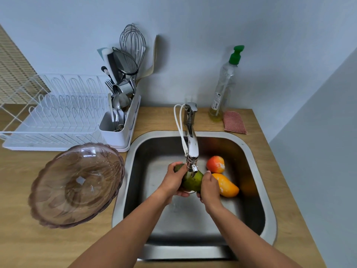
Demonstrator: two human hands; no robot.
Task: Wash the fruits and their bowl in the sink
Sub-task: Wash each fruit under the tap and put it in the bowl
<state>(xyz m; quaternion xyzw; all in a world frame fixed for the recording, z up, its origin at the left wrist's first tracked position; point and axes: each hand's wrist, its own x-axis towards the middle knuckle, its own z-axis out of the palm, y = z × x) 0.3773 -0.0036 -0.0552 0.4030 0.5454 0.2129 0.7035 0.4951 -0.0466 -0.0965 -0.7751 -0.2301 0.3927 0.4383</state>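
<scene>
A green mango [192,180] is held under the tap spout [191,151] over the steel sink [258,182]. My left hand [172,179] grips its left end and my right hand [209,187] grips its right end. A yellow-orange mango [228,185] lies on the sink floor just right of my right hand. A red-orange round fruit [216,164] sits behind it. The clear brownish scalloped bowl [77,184] rests tilted on the wooden counter left of the sink, with nothing in it.
A white dish rack [54,117] with a cutlery holder [117,122] full of utensils stands at the back left. A dish soap bottle [224,88] with a green pump and a pink sponge cloth [234,122] sit behind the sink at the right. Walls close the back and right.
</scene>
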